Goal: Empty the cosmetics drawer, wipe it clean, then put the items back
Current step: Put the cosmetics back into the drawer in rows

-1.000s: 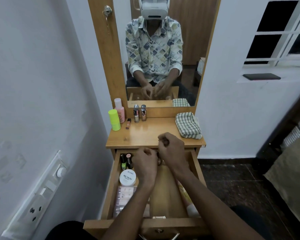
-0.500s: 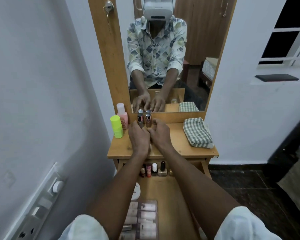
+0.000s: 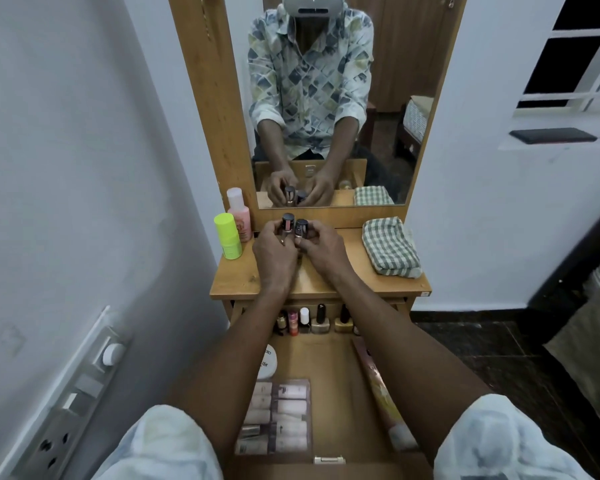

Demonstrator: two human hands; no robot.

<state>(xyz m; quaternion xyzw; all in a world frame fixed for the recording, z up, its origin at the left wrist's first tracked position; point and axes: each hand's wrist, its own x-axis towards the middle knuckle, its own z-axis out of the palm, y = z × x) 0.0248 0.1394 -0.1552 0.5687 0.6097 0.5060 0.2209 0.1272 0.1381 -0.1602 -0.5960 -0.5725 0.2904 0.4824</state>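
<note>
The drawer point(image 3: 326, 368) is pulled out under my forearms. A row of nail polish bottles point(image 3: 312, 320) stands at its back. It also holds a round white jar point(image 3: 267, 363), a clear pack of tubes point(image 3: 278, 417) and a long tube point(image 3: 378, 386) along its right side. Both hands are on the wooden tabletop point(image 3: 243, 278) close to the mirror. My left hand point(image 3: 274, 251) grips a small dark-capped bottle with a pink label point(image 3: 287, 224). My right hand point(image 3: 323, 249) grips a second dark-capped bottle point(image 3: 302, 228) right beside it.
A neon green bottle point(image 3: 227, 237) and a pink bottle point(image 3: 238, 213) stand at the tabletop's back left. A folded checked cloth point(image 3: 390, 247) lies at its right. A switch panel point(image 3: 84, 386) sits on the left wall, and the mirror point(image 3: 326, 98) rises behind the tabletop.
My hands rose from the drawer to the back of the tabletop and closed around the two dark-capped bottles. The camera moved closer and lower.
</note>
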